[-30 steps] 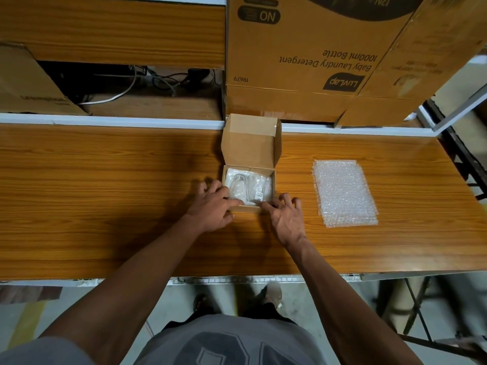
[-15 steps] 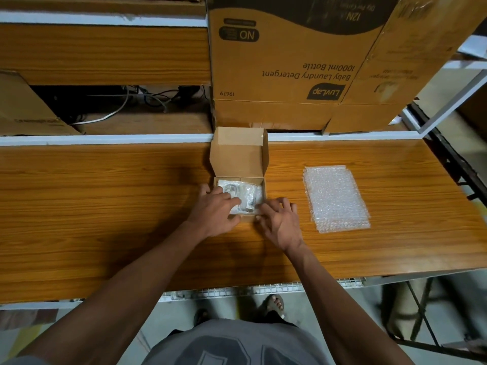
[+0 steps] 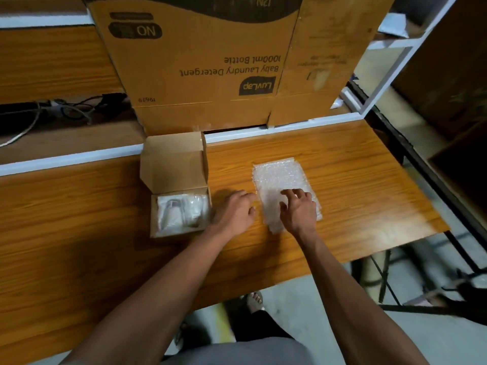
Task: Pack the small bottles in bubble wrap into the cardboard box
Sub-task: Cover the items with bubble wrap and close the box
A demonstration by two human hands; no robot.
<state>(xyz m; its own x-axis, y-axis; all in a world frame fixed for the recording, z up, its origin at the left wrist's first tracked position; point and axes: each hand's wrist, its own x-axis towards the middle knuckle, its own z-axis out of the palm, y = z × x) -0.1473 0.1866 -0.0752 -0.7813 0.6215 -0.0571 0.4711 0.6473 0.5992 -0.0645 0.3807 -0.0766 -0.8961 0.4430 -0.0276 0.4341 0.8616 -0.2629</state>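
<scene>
So the small open brown cardboard box (image 3: pixel 180 214) already has the small bottles wrapped in clear bubble wrap (image 3: pixel 181 212) sitting inside it, at the left of the orange wood-grain table (image 3: pixel 79 219), lid flap standing up at the far side. Looks to me like you're onto the next bit: grabbing a sheet off the flat stack of clear bubble wrap sheets (image 3: pixel 279 180) just right of the box.

Your right hand (image 3: pixel 299 209) is on the near half of that stack, fingers spread and bent, tips pressing down on the top sheet, not pinching anything yet as far as I can see. Your left hand (image 3: pixel 234 210) rests on the table between box and stack, fingers loose and forward, holding nothing, tips just at the stack's left edge.

Next move probably needs you to peel just one sheet, so pin the pile with the left hand while the right lifts a corner.

The wrapped bundle lies with its long axis running away from you, toward the lid. Can't tell which end the caps are on, too blurry.
</scene>
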